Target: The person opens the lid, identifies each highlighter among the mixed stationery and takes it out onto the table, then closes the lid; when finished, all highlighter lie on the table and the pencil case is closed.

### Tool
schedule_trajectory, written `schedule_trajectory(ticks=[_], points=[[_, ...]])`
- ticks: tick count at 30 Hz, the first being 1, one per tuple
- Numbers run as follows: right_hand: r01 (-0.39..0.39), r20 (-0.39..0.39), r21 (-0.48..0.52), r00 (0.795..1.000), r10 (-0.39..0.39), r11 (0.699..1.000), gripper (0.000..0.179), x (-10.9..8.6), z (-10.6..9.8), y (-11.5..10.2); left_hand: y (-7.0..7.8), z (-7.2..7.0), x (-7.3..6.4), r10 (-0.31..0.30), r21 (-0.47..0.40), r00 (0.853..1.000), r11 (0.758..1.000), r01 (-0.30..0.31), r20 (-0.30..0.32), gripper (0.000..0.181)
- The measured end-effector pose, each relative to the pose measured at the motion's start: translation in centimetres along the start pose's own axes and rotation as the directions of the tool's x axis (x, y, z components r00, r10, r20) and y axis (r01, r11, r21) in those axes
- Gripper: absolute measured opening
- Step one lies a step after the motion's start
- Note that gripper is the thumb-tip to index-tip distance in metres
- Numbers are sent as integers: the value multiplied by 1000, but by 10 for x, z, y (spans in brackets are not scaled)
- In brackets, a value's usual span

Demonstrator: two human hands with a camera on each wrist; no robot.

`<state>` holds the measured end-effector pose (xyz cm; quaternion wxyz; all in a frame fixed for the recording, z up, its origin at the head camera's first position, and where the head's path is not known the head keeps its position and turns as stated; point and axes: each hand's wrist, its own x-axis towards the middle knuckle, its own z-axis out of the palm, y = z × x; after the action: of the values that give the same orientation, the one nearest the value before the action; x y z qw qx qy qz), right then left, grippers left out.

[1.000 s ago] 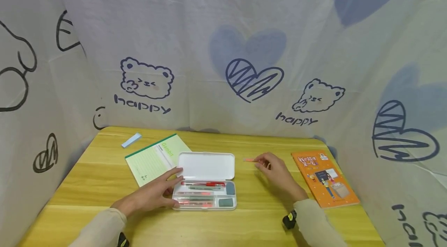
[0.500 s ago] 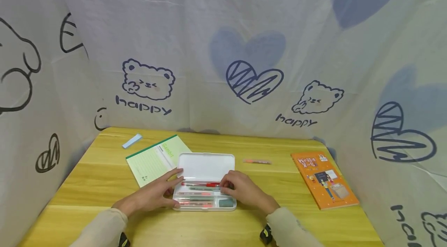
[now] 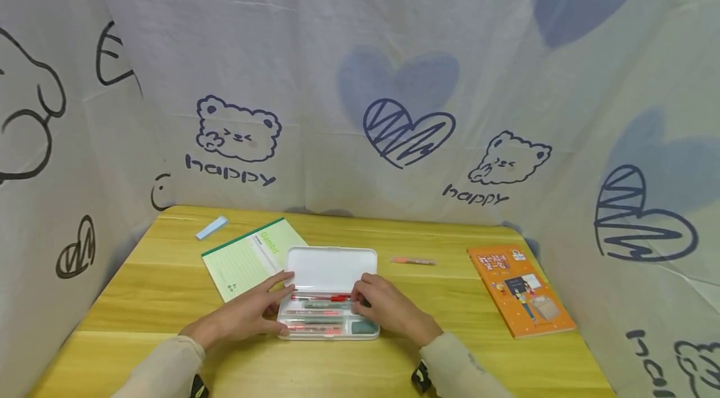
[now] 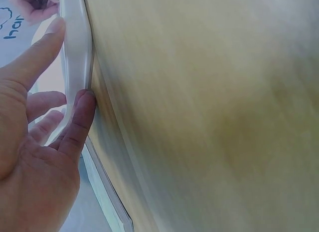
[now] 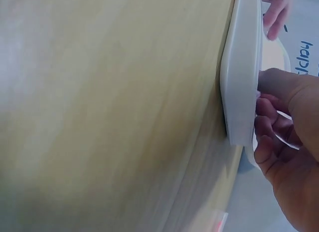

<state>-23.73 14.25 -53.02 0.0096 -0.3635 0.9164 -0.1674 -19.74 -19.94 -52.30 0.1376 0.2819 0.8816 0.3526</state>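
Observation:
A white pencil case [image 3: 332, 268] lies with its lid raised on the table. Inside are a red pen [image 3: 315, 297], several other pens and a grey-green eraser [image 3: 365, 327] in the front right compartment. My left hand [image 3: 250, 312] grips the case's left end, its thumb at the front corner and fingers farther back. My right hand [image 3: 389, 308] reaches into the case's back right part with curled fingers; whatever lies under the fingertips is hidden. In the right wrist view the right hand [image 5: 294, 122] bends its fingers over the case wall [image 5: 241, 72].
On the yellow wooden table [image 3: 292, 373], a green notebook [image 3: 247, 254] lies behind my left hand, near a light blue strip [image 3: 212, 227]. An orange-tipped pen [image 3: 414, 261] lies right of the lid. An orange book [image 3: 523, 292] is at the far right. Printed cloth surrounds the table.
My right hand has let go of the orange-tipped pen on the table and moved left into the pencil case, covering its back right eraser. My left hand has stayed on the case.

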Motion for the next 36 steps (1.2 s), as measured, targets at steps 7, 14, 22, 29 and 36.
schedule_trajectory(ticks=[7,14,22,29,36], points=[[25,-52,32,998,-24,999,7,-2,-3,4,1,0,0,0,0,1000,1000,0,3,89],[24,-107,125,994,-10,992,9,-12,-10,19,0,1,1,-9,12,1000,1000,9,5,89],[3,-177,170,984,28,985,7,-35,-40,55,0,1,1,-12,2,1000,1000,12,2,89],[-63,-242,209,964,114,976,4,-58,-59,99,0,0,0,-6,8,1000,1000,6,-1,90],[-121,-262,229,948,181,966,6,-81,-51,142,0,0,1,-1,-7,1000,1000,1,6,90]])
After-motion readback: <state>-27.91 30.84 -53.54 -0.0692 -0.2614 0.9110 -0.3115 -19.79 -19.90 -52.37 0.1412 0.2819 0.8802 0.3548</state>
